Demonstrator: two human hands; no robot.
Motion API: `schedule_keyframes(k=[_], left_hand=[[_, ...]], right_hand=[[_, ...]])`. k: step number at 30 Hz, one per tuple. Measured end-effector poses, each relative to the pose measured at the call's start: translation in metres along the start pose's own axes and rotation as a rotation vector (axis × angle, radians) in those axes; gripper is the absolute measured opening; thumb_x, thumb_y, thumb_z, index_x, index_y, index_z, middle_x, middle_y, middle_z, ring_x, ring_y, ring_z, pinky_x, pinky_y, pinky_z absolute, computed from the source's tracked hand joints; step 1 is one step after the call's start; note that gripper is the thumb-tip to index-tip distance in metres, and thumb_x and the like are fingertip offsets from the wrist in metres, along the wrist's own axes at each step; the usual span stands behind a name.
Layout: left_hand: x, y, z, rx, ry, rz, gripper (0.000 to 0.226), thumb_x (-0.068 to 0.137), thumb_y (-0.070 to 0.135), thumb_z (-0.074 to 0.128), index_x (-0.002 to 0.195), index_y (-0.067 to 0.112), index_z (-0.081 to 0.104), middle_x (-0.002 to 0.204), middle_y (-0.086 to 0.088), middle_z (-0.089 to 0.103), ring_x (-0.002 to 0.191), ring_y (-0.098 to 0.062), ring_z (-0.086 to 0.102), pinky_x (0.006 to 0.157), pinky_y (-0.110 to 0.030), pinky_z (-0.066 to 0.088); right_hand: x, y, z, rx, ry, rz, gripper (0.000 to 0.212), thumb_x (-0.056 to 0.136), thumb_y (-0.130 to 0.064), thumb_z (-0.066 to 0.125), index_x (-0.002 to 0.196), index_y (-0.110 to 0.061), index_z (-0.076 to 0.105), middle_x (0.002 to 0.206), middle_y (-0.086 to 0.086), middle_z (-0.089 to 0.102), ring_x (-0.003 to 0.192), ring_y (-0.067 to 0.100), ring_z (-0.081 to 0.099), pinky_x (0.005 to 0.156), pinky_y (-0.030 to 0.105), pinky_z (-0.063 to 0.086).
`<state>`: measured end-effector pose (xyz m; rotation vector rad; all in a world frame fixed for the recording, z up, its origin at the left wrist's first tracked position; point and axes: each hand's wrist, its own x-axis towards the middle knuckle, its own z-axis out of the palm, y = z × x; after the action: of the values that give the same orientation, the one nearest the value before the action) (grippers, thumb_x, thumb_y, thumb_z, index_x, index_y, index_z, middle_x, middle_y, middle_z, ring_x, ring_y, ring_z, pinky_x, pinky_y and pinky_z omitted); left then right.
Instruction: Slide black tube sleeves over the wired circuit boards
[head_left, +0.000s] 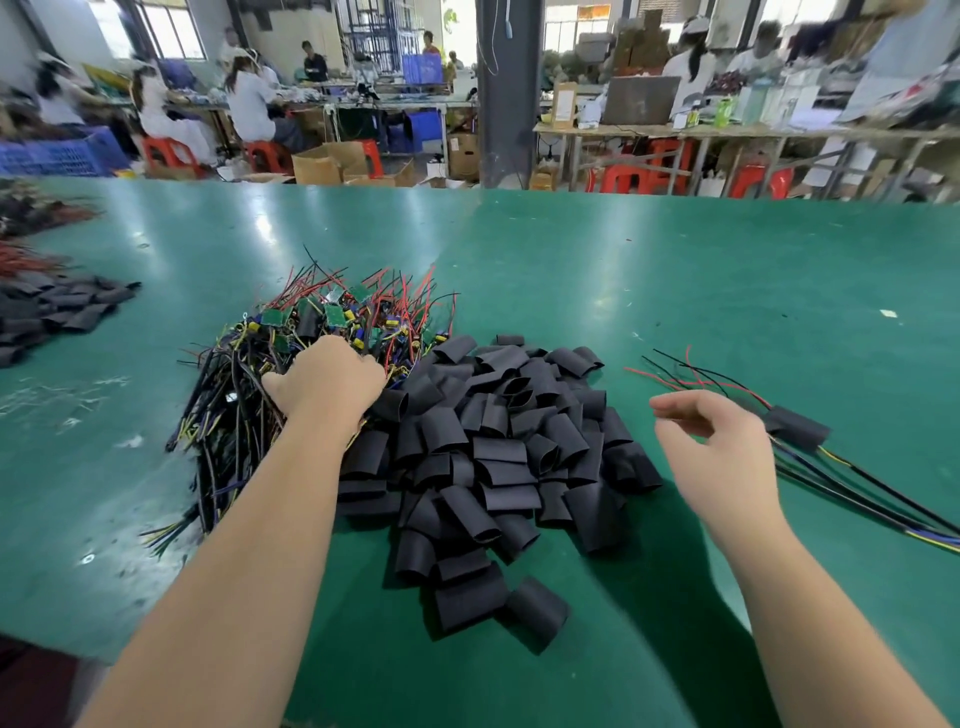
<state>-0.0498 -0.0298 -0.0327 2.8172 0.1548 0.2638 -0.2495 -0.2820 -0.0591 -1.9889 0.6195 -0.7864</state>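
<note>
Heap of wired circuit boards (332, 312) left of centre hides whether my left hand (322, 382) grips anything, black tube sleeves (493, 457) lie piled at centre, and my right hand (722, 457) hovers rightward, loosely curled, empty.

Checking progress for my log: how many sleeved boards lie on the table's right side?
1: a sleeved board lies just right of the right hand, its cables trailing toward the table's right edge. The hand may hide others.

My one wide-angle head camera faces forward and down across the green table (675, 270), close above the left hand (327, 382) and right hand (722, 452).
</note>
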Motion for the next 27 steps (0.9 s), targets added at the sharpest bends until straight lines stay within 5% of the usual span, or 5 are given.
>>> schedule_keyframes(k=[5, 10, 15, 20, 27], left_hand=[[-0.016, -0.009, -0.004, -0.341, 0.166, 0.129, 0.014, 0.094, 0.024, 0.048, 0.088, 0.021, 0.061, 0.081, 0.005, 0.072, 0.091, -0.023, 0.061, 0.085, -0.036, 0.026], [-0.058, -0.011, -0.031, -0.806, -0.037, 0.569, 0.021, 0.097, 0.010, 0.048, 0.085, 0.025, 0.056, 0.076, 0.013, 0.073, 0.062, 0.001, 0.060, 0.069, -0.010, 0.047], [-0.088, -0.021, -0.036, -0.701, -0.206, 0.810, 0.029, 0.097, 0.003, 0.046, 0.083, 0.026, 0.057, 0.079, 0.015, 0.072, 0.068, -0.004, 0.061, 0.068, -0.010, 0.044], [-0.096, -0.030, -0.033, -0.628, -0.246, 0.715, 0.027, 0.099, 0.008, 0.046, 0.083, 0.025, 0.059, 0.075, 0.013, 0.072, 0.069, -0.001, 0.061, 0.067, -0.008, 0.040], [-0.136, 0.019, -0.023, -0.301, 0.144, 0.951, 0.049, 0.091, 0.039, 0.040, 0.125, 0.010, 0.061, 0.111, 0.000, 0.068, 0.103, -0.019, 0.062, 0.087, -0.038, 0.030]], right_hand=[[-0.005, -0.004, 0.003, 0.023, -0.032, 0.012, 0.027, 0.084, -0.003, 0.058, 0.079, -0.029, 0.066, 0.081, -0.021, 0.066, 0.076, -0.014, 0.058, 0.068, 0.009, 0.039], [-0.014, -0.023, 0.004, 0.503, -0.265, 0.151, 0.026, 0.084, 0.010, 0.058, 0.089, -0.013, 0.071, 0.082, -0.002, 0.073, 0.064, 0.009, 0.062, 0.062, 0.020, 0.046], [-0.030, -0.038, 0.004, 1.173, -0.723, 0.196, 0.069, 0.067, 0.007, 0.068, 0.131, -0.013, 0.053, 0.124, 0.015, 0.064, 0.071, 0.014, 0.066, 0.064, 0.019, 0.051], [-0.028, -0.045, 0.004, 1.160, -0.544, 0.125, 0.026, 0.070, -0.006, 0.067, 0.089, -0.021, 0.078, 0.082, 0.002, 0.074, 0.068, 0.011, 0.070, 0.062, 0.015, 0.053], [-0.035, -0.046, 0.023, 1.077, -0.489, 0.193, 0.016, 0.070, -0.011, 0.065, 0.078, -0.018, 0.077, 0.077, 0.004, 0.073, 0.070, 0.015, 0.072, 0.057, 0.016, 0.053]])
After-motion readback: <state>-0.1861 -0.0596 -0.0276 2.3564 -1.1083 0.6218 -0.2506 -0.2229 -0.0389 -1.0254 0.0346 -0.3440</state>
